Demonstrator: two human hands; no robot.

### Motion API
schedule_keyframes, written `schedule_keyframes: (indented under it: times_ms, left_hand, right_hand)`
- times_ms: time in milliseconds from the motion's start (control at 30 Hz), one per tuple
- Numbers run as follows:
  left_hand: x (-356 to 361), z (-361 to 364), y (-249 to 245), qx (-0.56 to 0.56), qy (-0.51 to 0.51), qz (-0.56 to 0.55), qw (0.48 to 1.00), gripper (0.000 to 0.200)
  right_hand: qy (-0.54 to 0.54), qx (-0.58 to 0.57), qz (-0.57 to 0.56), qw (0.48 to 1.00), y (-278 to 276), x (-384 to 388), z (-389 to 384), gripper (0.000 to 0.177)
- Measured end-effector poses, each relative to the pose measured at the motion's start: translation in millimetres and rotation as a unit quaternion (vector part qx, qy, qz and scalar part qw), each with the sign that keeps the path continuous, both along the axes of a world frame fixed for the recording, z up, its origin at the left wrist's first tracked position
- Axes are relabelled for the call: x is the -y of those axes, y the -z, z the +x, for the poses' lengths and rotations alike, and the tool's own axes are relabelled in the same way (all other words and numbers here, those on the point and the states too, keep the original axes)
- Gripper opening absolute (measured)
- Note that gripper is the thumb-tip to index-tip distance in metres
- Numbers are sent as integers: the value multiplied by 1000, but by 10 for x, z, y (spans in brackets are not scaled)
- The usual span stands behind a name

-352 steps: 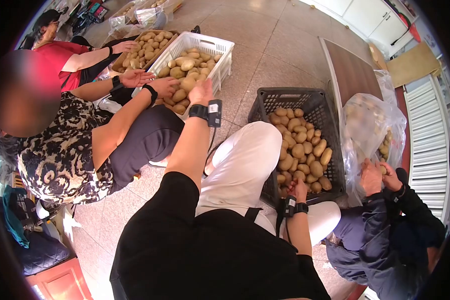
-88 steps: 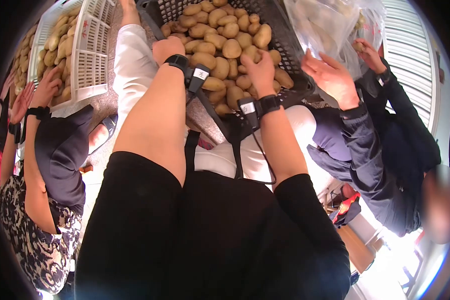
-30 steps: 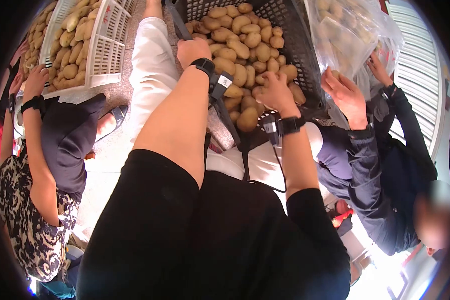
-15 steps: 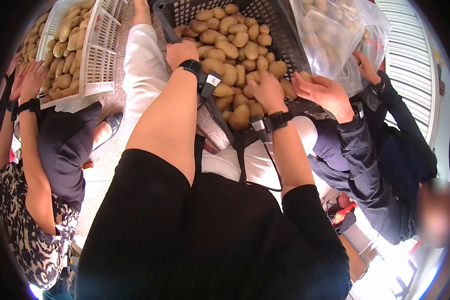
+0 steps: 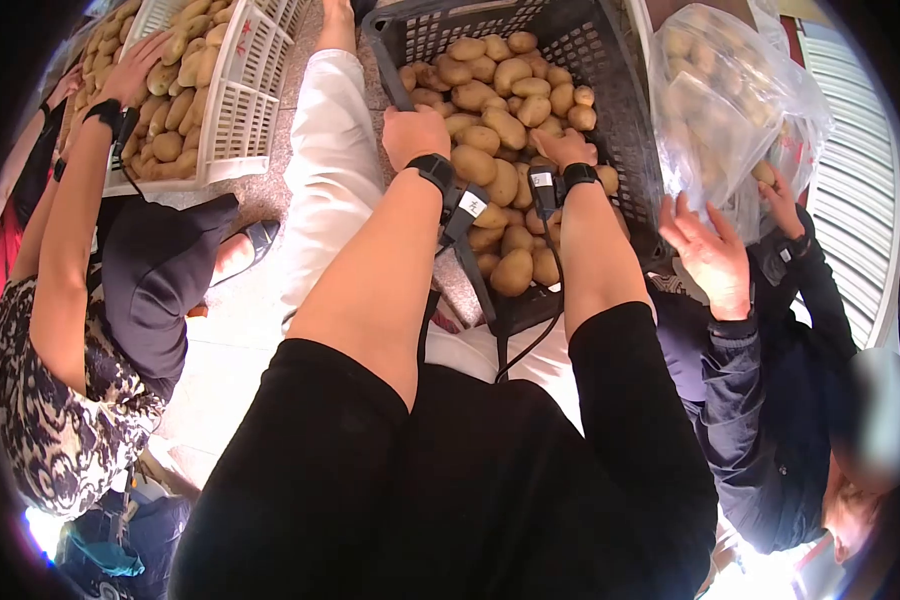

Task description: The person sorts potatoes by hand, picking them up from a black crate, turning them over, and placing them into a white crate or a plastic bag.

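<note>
Potatoes (image 5: pixel 505 128) fill much of a black slatted crate (image 5: pixel 625 130) in front of me. My left hand (image 5: pixel 416 137) is closed round the left rim of that crate, its knuckles upward. Inside the crate, my right hand (image 5: pixel 567 150) rests on the potatoes toward the right side. Its fingers are bent down among them, and whatever they hold is hidden. Both wrists wear black bands with small devices, and a cable runs from the right one.
On the left a co-worker's hand (image 5: pixel 135 68) touches potatoes in a white crate (image 5: pixel 238 95). At right another co-worker's hand (image 5: pixel 712 255) is beside a clear plastic bag (image 5: pixel 730 100) of potatoes. A white-trousered leg (image 5: pixel 328 170) stands between the crates.
My right hand has moved deeper into the crate, away from me. The left hand stays on the rim. The right co-worker's near hand has moved from the crate's edge toward the bag.
</note>
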State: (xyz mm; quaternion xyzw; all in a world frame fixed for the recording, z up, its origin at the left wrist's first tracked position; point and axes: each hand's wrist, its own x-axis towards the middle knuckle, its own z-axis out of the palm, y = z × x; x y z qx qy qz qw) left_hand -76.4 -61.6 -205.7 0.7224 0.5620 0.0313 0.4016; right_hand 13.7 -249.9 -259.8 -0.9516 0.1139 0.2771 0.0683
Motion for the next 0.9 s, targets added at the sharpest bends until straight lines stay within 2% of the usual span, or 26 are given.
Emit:
schedule_keyframes:
  times_ms: [67, 133, 200, 233, 333, 467, 533, 633, 733, 767, 800, 867, 900]
  left_hand:
    - [5, -7, -3, 12, 4, 13, 1000, 33]
    - [8, -15, 26, 20, 6, 22, 1000, 33]
    - [21, -30, 60, 30, 11, 31, 999, 33]
    - [23, -25, 78, 27, 3, 31, 999, 33]
    - [28, -25, 64, 32, -6, 21, 999, 33]
    - [2, -37, 42, 17, 17, 2, 1000, 33]
    - [20, -44, 78, 16, 18, -9, 1000, 33]
    - [18, -46, 95, 42, 15, 3, 999, 34]
    - [26, -58, 43, 61, 11, 20, 998, 37]
    - [26, -54, 40, 52, 7, 18, 998, 37]
    - [20, -48, 37, 41, 3, 16, 999, 38]
    - [-3, -48, 38, 50, 15, 10, 999, 37]
    - [0, -58, 50, 56, 27, 4, 998, 37]
  right_hand:
    - [-76, -57, -23, 995, 14, 82, 69, 78]
    - [-90, -61, 0, 994, 19, 171, 124, 78]
    - [-118, -153, 37, 980, 39, 212, 199, 85]
    - [-116, -151, 37, 981, 73, 214, 174, 85]
    - [-161, -95, -70, 980, 143, 75, -10, 86]
    - [-99, -69, -6, 993, -265, 152, -153, 81]
    - [-128, -54, -35, 990, -247, 225, -219, 81]
    - [-127, -51, 41, 990, -211, 339, -279, 82]
    - [-169, -18, 20, 985, -183, 373, -392, 84]
    - [-154, 11, 59, 986, -174, 411, -416, 75]
    - [-155, 13, 58, 986, -300, 375, -450, 75]
    - [-165, 116, 138, 970, -698, 287, -663, 60]
    - [-205, 194, 206, 937, -771, 299, -822, 48]
